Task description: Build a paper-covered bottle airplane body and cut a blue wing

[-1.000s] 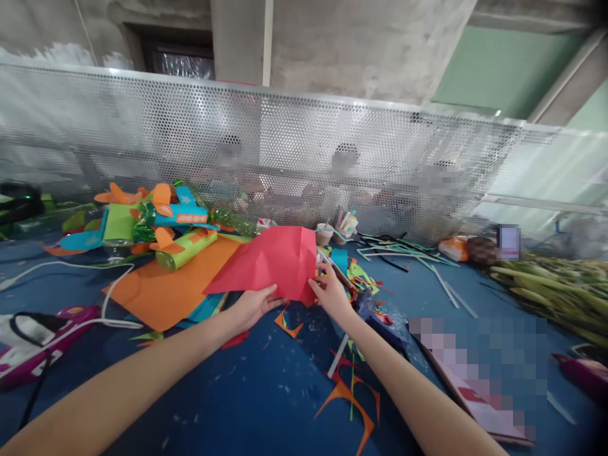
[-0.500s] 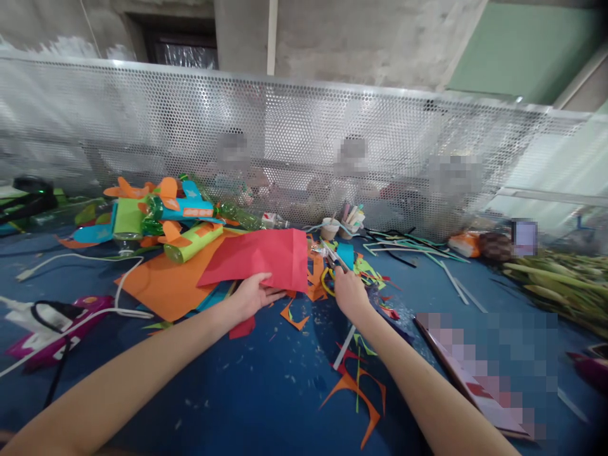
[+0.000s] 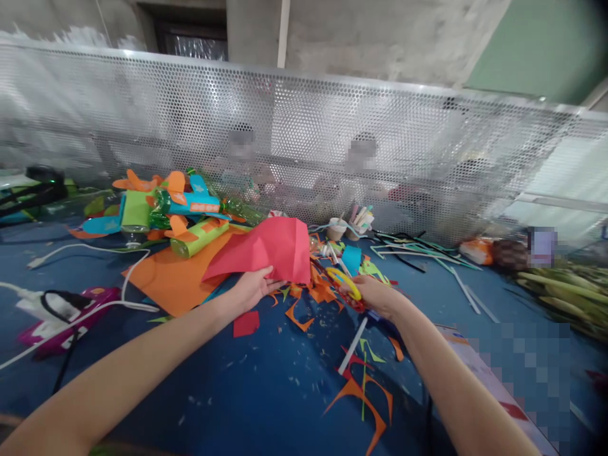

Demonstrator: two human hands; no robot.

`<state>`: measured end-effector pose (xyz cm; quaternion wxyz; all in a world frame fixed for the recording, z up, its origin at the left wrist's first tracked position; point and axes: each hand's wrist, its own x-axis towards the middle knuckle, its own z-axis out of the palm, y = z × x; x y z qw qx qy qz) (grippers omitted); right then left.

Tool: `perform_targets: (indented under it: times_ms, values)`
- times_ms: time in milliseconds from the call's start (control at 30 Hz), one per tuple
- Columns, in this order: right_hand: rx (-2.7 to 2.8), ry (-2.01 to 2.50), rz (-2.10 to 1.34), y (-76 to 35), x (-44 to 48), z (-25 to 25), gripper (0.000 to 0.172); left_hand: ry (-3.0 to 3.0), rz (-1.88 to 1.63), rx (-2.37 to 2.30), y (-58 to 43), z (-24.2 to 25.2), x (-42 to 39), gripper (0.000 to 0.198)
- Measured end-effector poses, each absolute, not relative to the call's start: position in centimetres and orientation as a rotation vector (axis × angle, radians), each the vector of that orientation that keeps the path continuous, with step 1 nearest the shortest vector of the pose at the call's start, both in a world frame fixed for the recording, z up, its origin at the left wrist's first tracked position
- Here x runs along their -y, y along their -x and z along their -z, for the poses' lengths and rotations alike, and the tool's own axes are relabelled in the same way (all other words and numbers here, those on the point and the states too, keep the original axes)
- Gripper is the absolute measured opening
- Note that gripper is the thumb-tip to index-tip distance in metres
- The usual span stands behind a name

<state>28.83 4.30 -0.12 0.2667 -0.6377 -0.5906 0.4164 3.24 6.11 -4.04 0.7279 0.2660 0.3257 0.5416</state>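
The red sheet (image 3: 270,250) is lying at the centre of the frame, its near edge raised off the blue surface (image 3: 237,392), left of and a little above the right hand (image 3: 380,296). The left hand (image 3: 251,287) is nearer and touching: thumb on top, fingers underneath, nearly closed, pinching the lower edge. The right hand is standing apart from the sheet, orange scraps (image 3: 323,288) showing in the gap; its fingers are bent and touching a yellow loop handle (image 3: 351,286), but cannot tell how firmly they are gripping. The sheet's long axis is running roughly left to right, tapering to a corner at the lower left, its straight short edge facing right, toward the loop. The loop's long axis is slanting from upper left to lower right, one end pointing at the sheet; any blades aren't showing clearly.
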Motion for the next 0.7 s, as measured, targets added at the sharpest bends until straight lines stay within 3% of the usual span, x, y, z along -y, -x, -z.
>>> perform_targets:
  times_ms: [133, 300, 500, 700]
  values:
    - [1.393, 1.504, -1.345, -28.3, -4.6, 1.1, 0.025, -0.574, -1.246, -0.719, -2.8, 3.2, -6.7, 0.017]
    - [1.175, 1.29, -1.34, -27.0, -4.9, 1.0, 0.029, -0.562, -1.249, -0.703, -2.5, 3.3, -6.9, 0.017]
    - [1.094, 1.247, -1.398, -25.4, -4.7, 0.3, 0.056, -0.592, -1.223, -0.649, -2.7, 3.4, -6.6, 0.016]
    - [1.205, 1.295, -1.358, -23.3, -3.2, 1.3, 0.054, -0.575, -1.287, -0.576, -2.5, 2.2, -6.7, 0.014]
